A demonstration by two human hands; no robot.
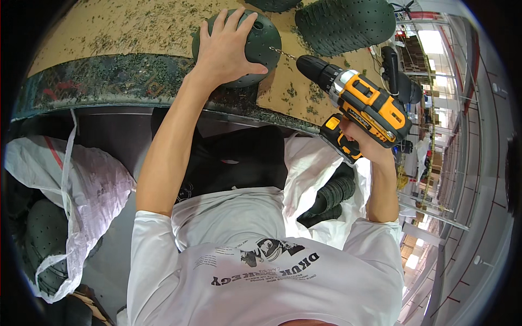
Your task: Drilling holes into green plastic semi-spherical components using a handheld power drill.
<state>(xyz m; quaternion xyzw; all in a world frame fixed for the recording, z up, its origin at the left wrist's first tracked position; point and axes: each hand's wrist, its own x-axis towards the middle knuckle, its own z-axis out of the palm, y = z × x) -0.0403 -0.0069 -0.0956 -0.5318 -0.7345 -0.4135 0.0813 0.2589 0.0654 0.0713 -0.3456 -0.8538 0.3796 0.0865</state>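
My left hand [227,46] lies spread over a dark green ball [262,46] with small holes, pressing it onto the brown board [130,27] of the workbench. My right hand [363,140] grips the handle of a yellow and black cordless drill [363,99]. The drill points left, and its thin bit [283,53] touches the right side of the ball.
A larger dark green perforated half-shell [345,22] lies on the board behind the drill. Green shavings cover the board. A white sack [81,190] holding more green balls stands at my left, another white sack [318,179] with dark ribbed pieces at my right. Metal racks [451,136] run along the right.
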